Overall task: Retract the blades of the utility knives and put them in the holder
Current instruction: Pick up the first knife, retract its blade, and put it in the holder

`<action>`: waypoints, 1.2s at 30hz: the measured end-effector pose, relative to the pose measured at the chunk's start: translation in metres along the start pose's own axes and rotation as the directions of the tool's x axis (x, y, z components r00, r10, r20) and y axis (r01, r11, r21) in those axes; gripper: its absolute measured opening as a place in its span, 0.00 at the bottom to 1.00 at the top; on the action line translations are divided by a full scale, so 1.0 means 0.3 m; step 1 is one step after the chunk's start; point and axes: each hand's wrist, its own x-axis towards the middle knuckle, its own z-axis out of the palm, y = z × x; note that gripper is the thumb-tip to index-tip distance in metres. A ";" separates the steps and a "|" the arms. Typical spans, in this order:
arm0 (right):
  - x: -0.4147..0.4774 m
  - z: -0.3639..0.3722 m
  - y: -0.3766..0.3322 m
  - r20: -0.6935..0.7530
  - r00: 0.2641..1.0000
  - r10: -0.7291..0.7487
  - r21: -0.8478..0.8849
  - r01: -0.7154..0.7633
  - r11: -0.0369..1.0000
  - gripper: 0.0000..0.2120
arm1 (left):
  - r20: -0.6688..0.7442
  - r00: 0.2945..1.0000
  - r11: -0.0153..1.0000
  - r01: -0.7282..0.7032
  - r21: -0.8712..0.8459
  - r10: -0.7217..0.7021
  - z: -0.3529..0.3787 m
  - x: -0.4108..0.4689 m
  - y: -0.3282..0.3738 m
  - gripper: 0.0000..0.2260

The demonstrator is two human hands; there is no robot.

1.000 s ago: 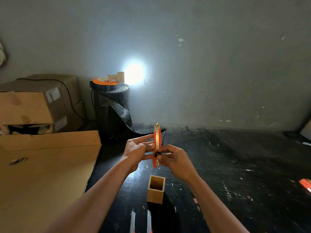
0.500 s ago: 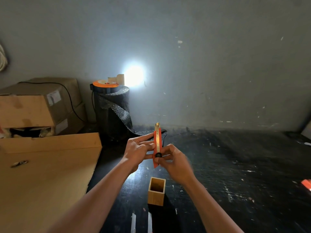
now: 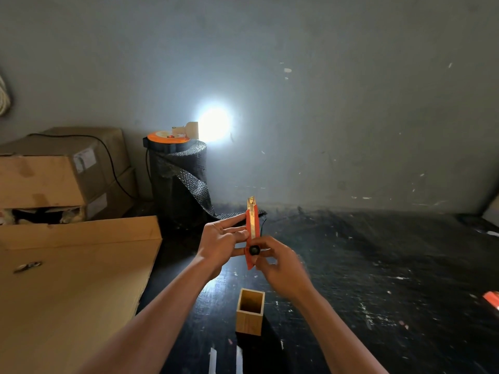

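An orange utility knife (image 3: pixel 253 228) is held upright in front of me, over the black table. Its metal blade tip sticks out a little above the orange body. My left hand (image 3: pixel 221 243) pinches the knife's left side with its fingers stretched out. My right hand (image 3: pixel 280 263) grips the lower end, thumb by the black locking wheel (image 3: pixel 254 249). Below the hands, a square wooden holder (image 3: pixel 250 311) stands open and empty on the table. Another orange knife (image 3: pixel 492 299) lies at the far right edge, partly cut off.
A large cardboard sheet (image 3: pixel 73 287) covers the left side, with stacked cardboard boxes (image 3: pixel 54 171) behind it. A roll of black bubble wrap (image 3: pixel 179 182) with an orange reel and a bright lamp on top stands against the grey wall. White tape marks (image 3: pixel 224 359) lie by the near edge.
Both hands and the knife have stayed nearly in place over the holder. The blade tip shows slightly less above the body, and my right hand has shifted a little at the wheel.
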 end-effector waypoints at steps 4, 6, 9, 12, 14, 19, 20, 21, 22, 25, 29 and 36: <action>0.013 -0.001 0.002 -0.021 0.999 0.036 0.040 -0.035 0.999 0.08 | 0.006 1.000 1.000 -0.003 0.016 0.003 0.002 0.004 0.001 0.18; 0.018 0.001 0.005 -0.043 0.998 0.055 0.073 -0.051 0.996 0.09 | 0.018 1.000 0.999 -0.017 0.029 0.016 0.010 0.000 0.005 0.18; 0.016 0.001 0.006 -0.022 0.999 0.035 0.042 -0.034 0.999 0.12 | 0.016 1.000 0.999 -0.022 0.032 0.021 0.009 0.004 0.007 0.18; 0.019 -0.009 0.012 0.017 1.000 -0.022 0.003 0.022 1.000 0.14 | 0.003 1.000 1.000 -0.012 0.015 0.012 -0.002 0.012 0.005 0.19; 0.027 -0.013 0.015 0.018 1.000 -0.009 -0.002 0.009 1.000 0.12 | 0.007 1.000 1.000 -0.015 0.017 0.015 -0.003 0.012 0.003 0.19; 0.037 -0.004 0.030 -0.011 0.999 0.041 0.004 -0.041 0.999 0.09 | 0.022 1.000 1.000 -0.014 0.016 0.014 0.004 0.007 -0.008 0.19; 0.034 -0.001 0.032 -0.022 0.999 0.042 0.004 -0.042 0.999 0.09 | 0.020 1.000 1.000 -0.008 0.011 0.007 0.005 0.007 -0.012 0.19; 0.030 0.003 0.035 -0.033 0.999 0.042 0.008 -0.042 0.999 0.09 | 0.018 1.000 1.000 -0.004 0.009 0.004 0.004 0.007 -0.017 0.19; 0.028 0.008 0.040 -0.042 0.998 0.042 0.012 -0.042 0.999 0.09 | 0.017 1.000 1.000 -0.004 0.014 0.004 0.004 0.008 -0.023 0.20; 0.027 0.029 0.057 -0.039 0.998 0.056 0.022 -0.055 0.998 0.10 | 0.016 1.000 0.999 -0.016 0.043 0.015 -0.005 0.013 -0.045 0.20; 0.032 0.043 0.078 -0.030 0.997 0.071 0.066 -0.069 0.995 0.09 | 0.034 0.999 0.999 -0.006 0.036 0.005 -0.015 0.008 -0.078 0.20; 0.085 0.028 0.117 -0.071 0.985 0.156 0.228 -0.136 0.964 0.19 | 0.103 0.992 0.996 0.077 -0.036 -0.073 -0.010 0.011 -0.199 0.21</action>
